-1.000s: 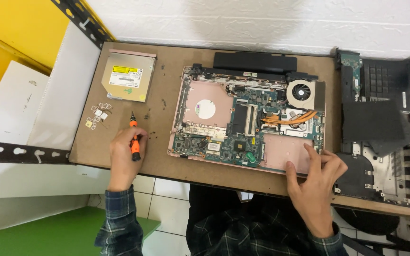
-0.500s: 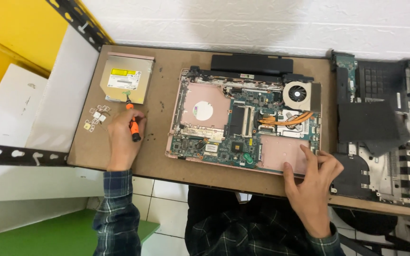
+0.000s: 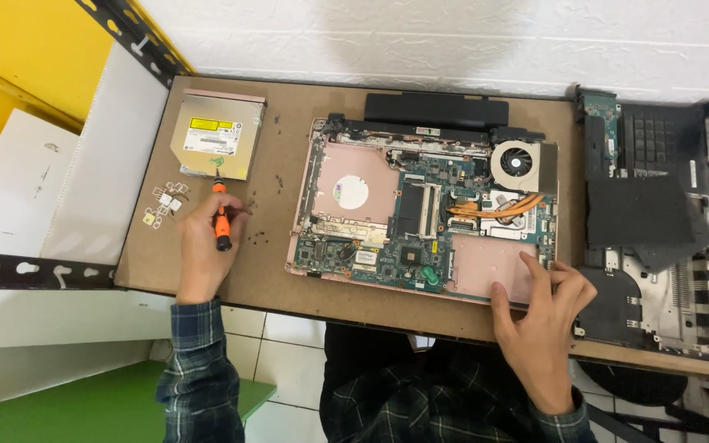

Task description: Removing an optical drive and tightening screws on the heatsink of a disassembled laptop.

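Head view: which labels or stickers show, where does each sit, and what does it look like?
Yellow and white rectangular label: on top of the flat silver optical drive, upper left of the brown board, just above the left hand.
Round white sticker: on the pink metal plate of the opened laptop base, left half.
Small white rectangular sticker: on the green circuit board, near its front edge.

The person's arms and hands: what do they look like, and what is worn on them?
Both hands are bare, with no gloves, rings or watch showing. The left hand and the right hand each come out of a long dark blue-green plaid sleeve, the cuffs reaching to the wrists.
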